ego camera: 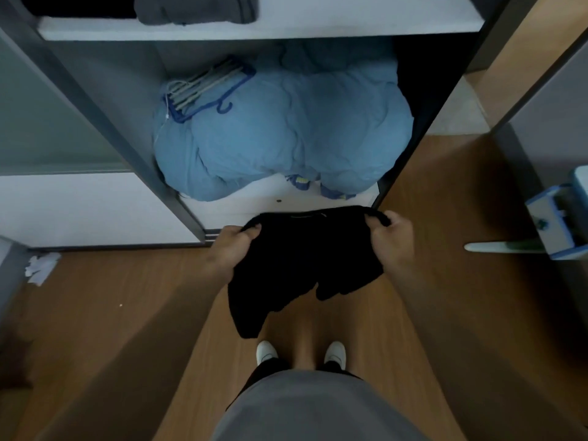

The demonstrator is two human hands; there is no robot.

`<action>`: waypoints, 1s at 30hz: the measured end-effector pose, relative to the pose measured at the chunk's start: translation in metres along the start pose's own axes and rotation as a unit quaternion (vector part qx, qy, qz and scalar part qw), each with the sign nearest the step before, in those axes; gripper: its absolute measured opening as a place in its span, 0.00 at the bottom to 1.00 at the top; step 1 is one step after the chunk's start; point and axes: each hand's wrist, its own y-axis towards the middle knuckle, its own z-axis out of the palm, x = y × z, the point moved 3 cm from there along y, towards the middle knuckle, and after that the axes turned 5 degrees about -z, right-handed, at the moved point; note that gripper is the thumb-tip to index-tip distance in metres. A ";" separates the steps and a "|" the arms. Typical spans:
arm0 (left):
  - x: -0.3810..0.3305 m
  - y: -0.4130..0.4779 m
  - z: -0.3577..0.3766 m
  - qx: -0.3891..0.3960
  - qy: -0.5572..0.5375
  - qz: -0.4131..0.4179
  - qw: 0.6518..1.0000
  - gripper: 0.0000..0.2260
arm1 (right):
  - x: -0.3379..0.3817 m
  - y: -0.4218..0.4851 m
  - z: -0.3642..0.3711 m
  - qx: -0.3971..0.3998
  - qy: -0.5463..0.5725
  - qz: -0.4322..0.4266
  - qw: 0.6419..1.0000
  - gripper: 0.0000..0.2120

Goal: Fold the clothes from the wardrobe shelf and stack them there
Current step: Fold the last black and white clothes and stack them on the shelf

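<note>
A black garment (302, 262) hangs in front of me above the wooden floor, held by its top edge. My left hand (232, 246) grips its left corner and my right hand (393, 233) grips its right corner. The lower part of the cloth droops unevenly toward my feet. At the top of the view is the white wardrobe shelf (286, 28), with a folded grey garment (194, 9) lying on it and something dark to its left.
Below the shelf, a bulky blue duvet (286, 135) fills the wardrobe bottom, with several hangers (203, 87) on it. A sliding door (47, 122) stands at left, crumpled white paper (41, 268) on the floor, a blue-white object (560, 218) at right.
</note>
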 end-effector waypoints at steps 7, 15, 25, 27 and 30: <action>-0.006 -0.033 0.069 0.108 -0.021 0.059 0.992 0.10 | 0.016 -0.052 0.050 0.095 0.053 -0.006 0.994 0.12; -0.015 -0.046 0.082 0.123 -0.091 0.028 0.988 0.16 | 0.030 -0.073 0.050 0.142 0.048 -0.121 0.981 0.05; -0.018 -0.042 0.069 0.160 -0.100 0.062 0.980 0.13 | 0.018 -0.080 0.039 0.279 0.065 -0.146 0.947 0.27; -0.019 -0.043 0.068 0.167 -0.059 0.084 0.981 0.12 | 0.018 -0.075 0.025 0.218 0.032 -0.171 0.960 0.25; -0.025 -0.049 0.066 0.195 0.023 0.126 0.972 0.14 | 0.032 -0.060 0.010 0.147 -0.022 -0.244 0.958 0.20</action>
